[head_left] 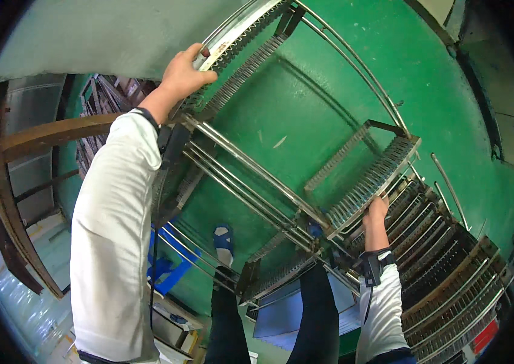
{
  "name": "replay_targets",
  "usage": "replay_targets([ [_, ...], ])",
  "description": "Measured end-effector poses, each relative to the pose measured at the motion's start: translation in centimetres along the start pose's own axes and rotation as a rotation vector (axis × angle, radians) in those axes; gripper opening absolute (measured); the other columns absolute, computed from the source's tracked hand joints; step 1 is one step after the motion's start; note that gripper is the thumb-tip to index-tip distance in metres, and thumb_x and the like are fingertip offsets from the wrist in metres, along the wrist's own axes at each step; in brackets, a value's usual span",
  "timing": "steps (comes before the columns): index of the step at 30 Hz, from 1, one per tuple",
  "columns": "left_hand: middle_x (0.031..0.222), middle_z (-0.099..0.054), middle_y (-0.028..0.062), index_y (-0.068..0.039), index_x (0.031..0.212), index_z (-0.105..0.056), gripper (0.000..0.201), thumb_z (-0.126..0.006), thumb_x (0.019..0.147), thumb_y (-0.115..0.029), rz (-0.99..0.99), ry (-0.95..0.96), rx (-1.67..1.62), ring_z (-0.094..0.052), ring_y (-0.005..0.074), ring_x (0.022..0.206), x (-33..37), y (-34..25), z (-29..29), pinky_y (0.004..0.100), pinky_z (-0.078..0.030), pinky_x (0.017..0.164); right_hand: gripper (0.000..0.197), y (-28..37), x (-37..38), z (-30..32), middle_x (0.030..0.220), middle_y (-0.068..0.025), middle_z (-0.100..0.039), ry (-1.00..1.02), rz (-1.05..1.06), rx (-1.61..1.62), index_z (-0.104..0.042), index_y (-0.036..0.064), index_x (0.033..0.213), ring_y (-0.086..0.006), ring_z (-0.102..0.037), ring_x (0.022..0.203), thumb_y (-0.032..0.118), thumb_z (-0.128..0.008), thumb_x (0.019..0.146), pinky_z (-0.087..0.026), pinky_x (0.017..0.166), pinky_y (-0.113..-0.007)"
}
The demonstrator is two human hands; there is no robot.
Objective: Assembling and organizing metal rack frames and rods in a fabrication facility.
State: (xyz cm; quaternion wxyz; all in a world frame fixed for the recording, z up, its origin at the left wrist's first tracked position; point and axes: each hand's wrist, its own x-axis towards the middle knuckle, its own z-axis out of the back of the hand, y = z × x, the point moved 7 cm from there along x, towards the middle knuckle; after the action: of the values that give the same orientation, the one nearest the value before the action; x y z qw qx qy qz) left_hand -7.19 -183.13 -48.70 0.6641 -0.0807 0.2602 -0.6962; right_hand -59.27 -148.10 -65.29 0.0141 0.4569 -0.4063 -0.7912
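Observation:
A metal rack frame (pixel 257 156) of steel tubes and comb-like slotted side strips stands tilted in front of me. My left hand (pixel 185 76) is closed round its far left side rail, just beside a toothed strip (pixel 245 73). Lower on the right, my right hand (pixel 376 211) grips the frame's right side rail under another slotted strip (pixel 375 179); its fingers are partly hidden by the rail. Both forearms are in white sleeves, with a small black device strapped at each wrist.
More slotted metal racks (pixel 445 242) are stacked at the right. A brown frame (pixel 44 136) stands at the left, with piled metal pieces (pixel 102 97) behind it. Below lie a blue object (pixel 172 267) and a pale blue box (pixel 281 315) by my legs. The floor (pixel 323 79) is green.

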Motion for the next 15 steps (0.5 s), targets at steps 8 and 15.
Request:
replay_targets([
  [8, 0.090, -0.060, 0.0104, -0.003, 0.107, -0.054, 0.053, -0.076, 0.061, -0.020, 0.063, -0.088, -0.076, -0.054, 0.0193, 0.081, -1.3, 5.7, -8.7, 0.0312, -0.045, 0.077, 0.054, 2.0, 1.0, -0.5, 0.114, -0.0078, -0.056, -0.085, 0.180, -0.129, -0.045, 0.0029, 0.132, -0.0189, -0.054, 0.098, -0.009, -0.036, 0.080, -0.044, 0.084, -0.031],
  [15, 0.076, -0.057, 0.0104, -0.004, 0.087, -0.050, 0.041, -0.076, 0.060, -0.020, 0.104, 0.037, -0.164, -0.055, 0.0228, 0.071, -2.1, -0.9, -5.7, 0.0352, -0.046, 0.068, 0.056, 4.5, -1.5, -3.0, 0.116, -0.0061, -0.059, -0.025, 0.168, 0.007, -0.050, 0.0029, 0.132, -0.0176, -0.057, 0.097, -0.013, -0.037, 0.080, -0.044, 0.084, -0.028],
])
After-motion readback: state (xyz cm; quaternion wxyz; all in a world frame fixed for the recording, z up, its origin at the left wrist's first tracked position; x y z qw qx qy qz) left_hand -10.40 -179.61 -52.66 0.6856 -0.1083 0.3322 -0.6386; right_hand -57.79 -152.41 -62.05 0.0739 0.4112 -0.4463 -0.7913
